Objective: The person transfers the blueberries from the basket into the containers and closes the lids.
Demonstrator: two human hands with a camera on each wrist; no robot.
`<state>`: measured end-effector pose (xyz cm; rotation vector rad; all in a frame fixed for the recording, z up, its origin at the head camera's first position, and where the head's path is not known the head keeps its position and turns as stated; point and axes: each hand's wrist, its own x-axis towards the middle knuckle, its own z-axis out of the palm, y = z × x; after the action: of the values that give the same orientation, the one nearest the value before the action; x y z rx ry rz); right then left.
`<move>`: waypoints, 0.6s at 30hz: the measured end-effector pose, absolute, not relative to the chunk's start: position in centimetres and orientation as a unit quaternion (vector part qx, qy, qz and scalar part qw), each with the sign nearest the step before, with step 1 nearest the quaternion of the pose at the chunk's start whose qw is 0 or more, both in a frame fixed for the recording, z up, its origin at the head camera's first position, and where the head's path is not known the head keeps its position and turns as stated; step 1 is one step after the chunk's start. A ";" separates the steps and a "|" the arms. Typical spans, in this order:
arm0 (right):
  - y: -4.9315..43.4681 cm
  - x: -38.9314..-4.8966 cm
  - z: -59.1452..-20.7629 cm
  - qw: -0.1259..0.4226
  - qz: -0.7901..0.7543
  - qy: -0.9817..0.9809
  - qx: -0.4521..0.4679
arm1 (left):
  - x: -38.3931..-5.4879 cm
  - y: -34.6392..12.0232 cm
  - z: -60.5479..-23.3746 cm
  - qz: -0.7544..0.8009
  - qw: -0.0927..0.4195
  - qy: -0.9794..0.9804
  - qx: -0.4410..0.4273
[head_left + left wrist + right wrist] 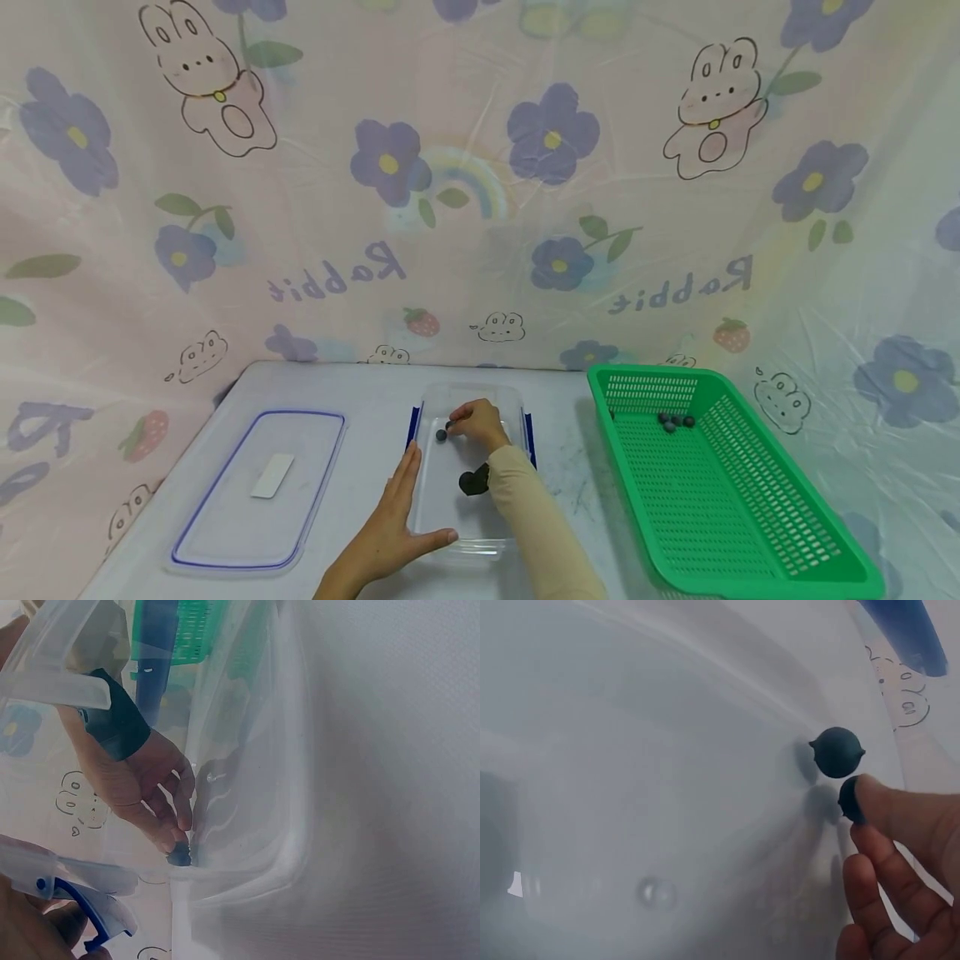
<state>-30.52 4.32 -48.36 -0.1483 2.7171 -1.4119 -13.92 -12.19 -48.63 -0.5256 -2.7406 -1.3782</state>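
Note:
A clear plastic container (442,517) with blue side latches stands on the table in front of me. Inside it, at the far left end, my right hand (480,422) pinches a blueberry (850,799) between thumb and fingers. Another blueberry (837,753) lies right beside that one on the container's floor. My left hand (392,523) is against the container's left side, fingers straight along the wall and thumb stretched over the near end. In the left wrist view its fingers show beside a blue latch (90,911).
To the right is a green slotted basket (637,492) with several blueberries (671,422) at its far end. A clear lid (217,517) with a blue seal lies to the left, a white rectangle (273,475) on it. A printed curtain (472,275) hangs behind the table.

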 end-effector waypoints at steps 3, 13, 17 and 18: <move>4.5 -30.5 -48.3 0.044 -0.462 0.885 -0.032 | -13.9 -12.1 -48.6 -0.442 0.012 -0.881 -0.170; 4.5 -30.7 -47.8 0.049 -0.465 0.884 -0.005 | -14.0 -12.0 -48.6 -0.443 0.007 -0.881 -0.167; 4.1 -30.6 -46.7 0.038 -0.464 0.885 -0.021 | -14.0 -12.1 -48.6 -0.444 0.004 -0.882 -0.160; 4.1 -30.6 -46.4 0.038 -0.467 0.883 -0.023 | -14.0 -12.1 -48.6 -0.444 0.003 -0.882 -0.159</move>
<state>-30.63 4.09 -46.43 -0.0709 2.7078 -1.4335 -14.03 -12.10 -48.58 -0.5000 -2.7655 -1.3916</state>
